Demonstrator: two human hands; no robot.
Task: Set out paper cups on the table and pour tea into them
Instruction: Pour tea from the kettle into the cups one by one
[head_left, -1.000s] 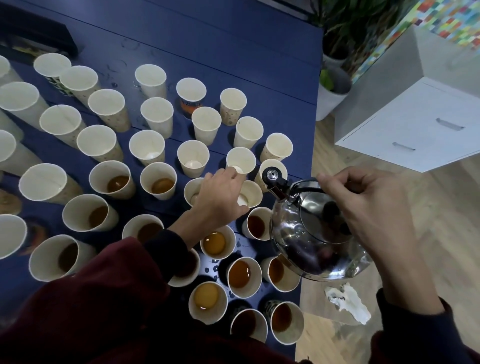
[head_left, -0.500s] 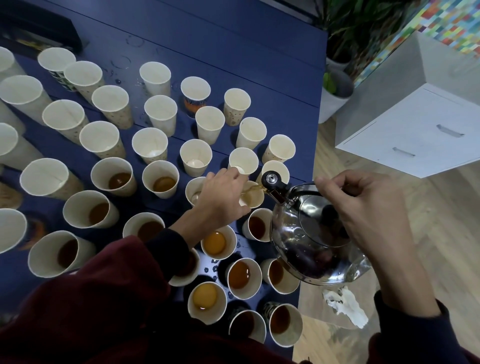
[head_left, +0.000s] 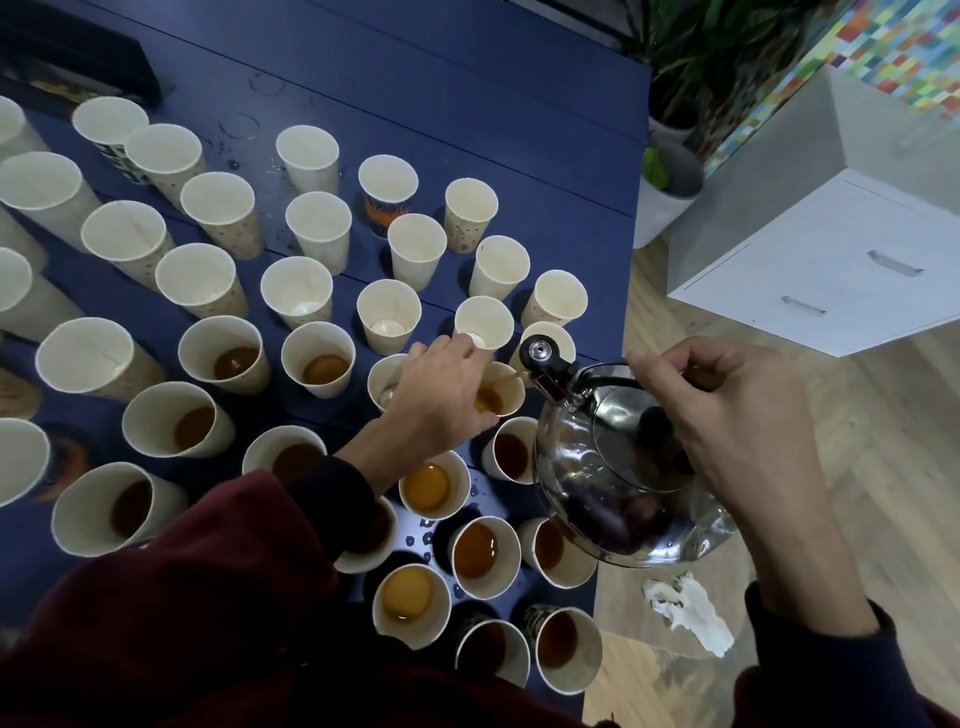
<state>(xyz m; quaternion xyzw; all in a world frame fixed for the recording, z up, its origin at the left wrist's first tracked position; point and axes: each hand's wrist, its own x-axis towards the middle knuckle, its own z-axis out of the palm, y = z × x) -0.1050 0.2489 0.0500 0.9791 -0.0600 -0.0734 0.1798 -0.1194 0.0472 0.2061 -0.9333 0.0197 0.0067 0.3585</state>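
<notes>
Right now the small cream paper cup (head_left: 503, 387) I am filling stands near the right edge of the dark blue wooden table (head_left: 467, 104), with amber tea (head_left: 488, 401) pooling in its bottom. My left hand (head_left: 441, 400) steadies it, fingers curled round its side. A thin stream runs into it from the black-capped spout (head_left: 537, 354) of the round, shiny steel kettle (head_left: 587, 483), which hangs tilted just beside the cup, over the table's edge. My right hand (head_left: 727, 415) grasps the kettle's handle from above, fingers clenched round it. Nearer me stand filled cups (head_left: 475, 551) holding tea; farther out stand rows of empty cups (head_left: 317, 234). A crumpled white tissue (head_left: 685, 608) lies on the pale wood floor below the kettle. A white drawer cabinet (head_left: 831, 270) and a potted plant (head_left: 670, 192) stand beyond the table's right side.
</notes>
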